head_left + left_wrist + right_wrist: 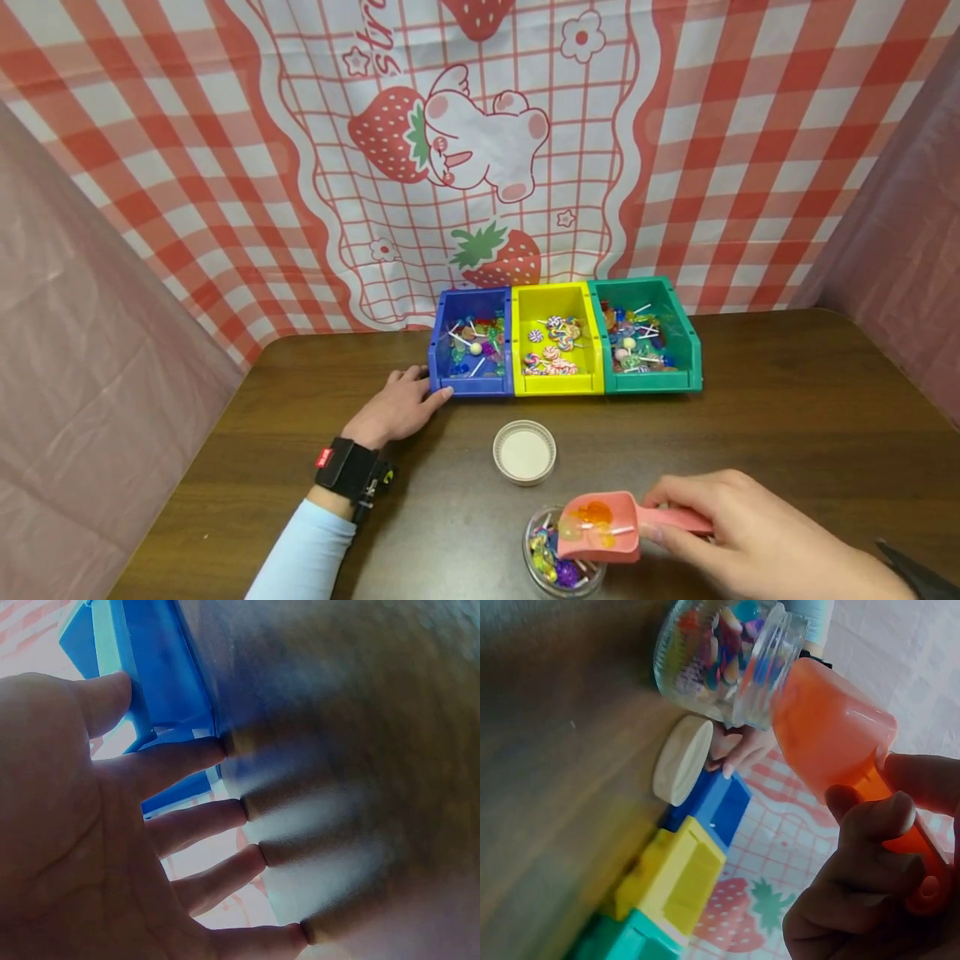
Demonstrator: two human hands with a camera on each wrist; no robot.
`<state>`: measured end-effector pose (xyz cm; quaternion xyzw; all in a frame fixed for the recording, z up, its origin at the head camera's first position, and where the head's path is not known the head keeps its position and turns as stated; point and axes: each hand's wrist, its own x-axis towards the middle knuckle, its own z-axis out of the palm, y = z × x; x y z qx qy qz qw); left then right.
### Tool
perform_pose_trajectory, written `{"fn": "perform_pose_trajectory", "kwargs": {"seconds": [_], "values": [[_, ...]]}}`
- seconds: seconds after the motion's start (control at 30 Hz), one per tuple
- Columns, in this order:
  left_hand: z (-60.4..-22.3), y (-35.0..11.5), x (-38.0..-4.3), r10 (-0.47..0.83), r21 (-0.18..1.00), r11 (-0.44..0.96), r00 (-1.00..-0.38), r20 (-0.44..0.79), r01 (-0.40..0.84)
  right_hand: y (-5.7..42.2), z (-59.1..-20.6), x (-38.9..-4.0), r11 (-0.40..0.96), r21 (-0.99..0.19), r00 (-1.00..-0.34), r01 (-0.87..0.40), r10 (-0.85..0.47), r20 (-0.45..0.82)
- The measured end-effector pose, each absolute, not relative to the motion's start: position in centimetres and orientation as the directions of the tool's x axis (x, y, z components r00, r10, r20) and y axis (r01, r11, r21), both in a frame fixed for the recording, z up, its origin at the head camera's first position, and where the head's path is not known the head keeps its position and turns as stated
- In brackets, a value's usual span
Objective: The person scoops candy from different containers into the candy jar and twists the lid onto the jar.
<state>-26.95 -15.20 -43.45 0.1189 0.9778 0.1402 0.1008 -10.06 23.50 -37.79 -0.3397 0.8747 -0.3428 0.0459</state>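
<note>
My right hand [738, 525] grips the handle of a pink scoop [611, 527] that carries orange and yellow candy-like pieces. The scoop's front edge is over the mouth of a glass jar [534, 575], which holds many colourful small candies; in the right wrist view the scoop [832, 724] is right at the jar's rim [769, 671]. My left hand [397, 408] rests by the blue bin [480, 386], its thumb at the bin's front corner. In the left wrist view the fingertips [217, 750] touch the tabletop, spread and fairly straight, beside the blue bin [169, 675].
A round lid [525, 452] lies on the wooden table [300, 433] between the jar and the bins. Joined to the blue bin are a yellow bin [562, 384] and a green bin [652, 382], with small lollipops and candies inside. A checked strawberry cloth [712, 167] hangs behind.
</note>
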Motion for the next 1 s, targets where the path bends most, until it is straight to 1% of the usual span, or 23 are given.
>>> {"fn": "perform_pose_trajectory", "kwargs": {"seconds": [0.13,0.3,0.53,0.77,1.0], "values": [[-43.4,-15.3,-26.9,0.258,0.302,0.932,-0.952,-0.166,0.200,22.6,-37.0,-10.0,0.557,-0.552,-0.750,-0.620,-0.627,0.210],[-43.4,-15.3,-26.9,0.259,0.303,0.932,-0.951,-0.168,0.200,21.5,-36.3,-10.0,0.551,-0.468,-0.707,-0.691,-0.651,0.278],[-43.5,-15.2,-27.0,0.267,0.303,0.930,-0.950,-0.163,0.209,21.1,-35.6,-10.2,0.560,-0.428,-0.692,-0.709,-0.669,0.271],[-43.6,-15.2,-27.1,0.260,0.300,0.932,-0.951,-0.168,0.202,21.6,-35.0,-10.2,0.576,-0.363,-0.677,-0.732,-0.676,0.292],[-43.7,-15.2,-27.1,0.249,0.294,0.937,-0.952,-0.176,0.191,22.3,-34.3,-10.2,0.586,-0.387,-0.690,-0.712,-0.685,0.232]]}}
